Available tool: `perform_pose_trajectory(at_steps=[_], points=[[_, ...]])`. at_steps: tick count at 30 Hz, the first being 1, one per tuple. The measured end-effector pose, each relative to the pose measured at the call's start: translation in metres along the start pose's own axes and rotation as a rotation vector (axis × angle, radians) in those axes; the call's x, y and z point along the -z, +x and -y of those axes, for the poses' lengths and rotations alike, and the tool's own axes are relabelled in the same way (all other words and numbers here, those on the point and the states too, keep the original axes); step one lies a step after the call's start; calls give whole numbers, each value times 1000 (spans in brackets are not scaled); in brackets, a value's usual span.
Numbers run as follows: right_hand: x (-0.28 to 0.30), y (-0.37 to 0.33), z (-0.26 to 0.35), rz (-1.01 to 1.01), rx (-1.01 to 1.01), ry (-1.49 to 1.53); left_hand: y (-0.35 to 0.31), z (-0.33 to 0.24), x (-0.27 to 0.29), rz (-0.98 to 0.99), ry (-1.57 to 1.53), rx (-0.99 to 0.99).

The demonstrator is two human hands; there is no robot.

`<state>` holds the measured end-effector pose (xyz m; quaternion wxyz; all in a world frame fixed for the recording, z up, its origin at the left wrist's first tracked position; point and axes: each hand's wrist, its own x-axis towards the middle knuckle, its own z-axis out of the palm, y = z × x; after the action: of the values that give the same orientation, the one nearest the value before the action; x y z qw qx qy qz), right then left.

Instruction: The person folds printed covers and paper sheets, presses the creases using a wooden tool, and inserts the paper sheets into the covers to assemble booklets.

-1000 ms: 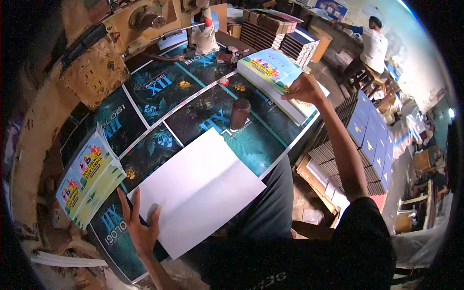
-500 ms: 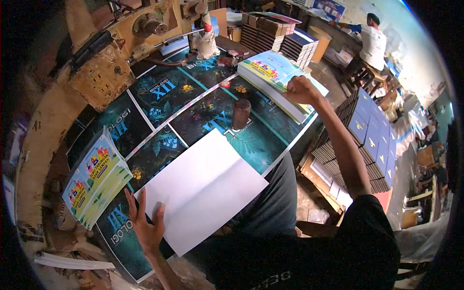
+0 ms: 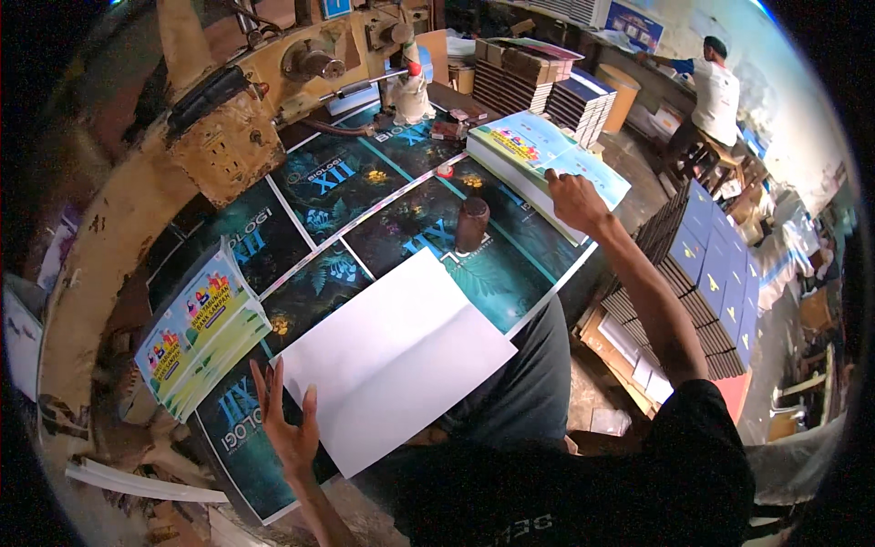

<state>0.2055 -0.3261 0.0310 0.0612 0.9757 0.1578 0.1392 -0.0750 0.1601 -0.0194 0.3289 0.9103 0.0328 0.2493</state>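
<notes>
A blank white folded sheet lies in front of me, a faint crease across it. My left hand rests at its left edge, fingers spread, the thumb over the paper. At the right, my right hand is over the near side of a thick stack of colourful printed sheets. Its fingers are curled, and what they grip, if anything, is hidden. Between the hands stands a dark, worn cylindrical block. To the left, several fanned-out printed covers lean close to my left hand.
Dark teal printed sheets cover the tabletop. A rusty machine rises at the far left, a cloth-wrapped piece beside it. Stacked blue books stand at the right. Behind are more book piles and a seated person.
My right hand has come down and slightly nearer over the printed stack. The left hand stays at the white sheet's edge. The whole view has shifted a little.
</notes>
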Motion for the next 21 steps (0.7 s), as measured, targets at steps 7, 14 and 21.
perform_pose_trajectory(at_steps=[7,14,21], points=[[53,26,-60,-36,-97,-83,-23,-9,0,-51,33,62],[157,8,-65,-625,91,103,-25,-1,-5,-72,32,64],[233,-39,-11,-642,-85,809,-21,-12,4,-167,15,51]])
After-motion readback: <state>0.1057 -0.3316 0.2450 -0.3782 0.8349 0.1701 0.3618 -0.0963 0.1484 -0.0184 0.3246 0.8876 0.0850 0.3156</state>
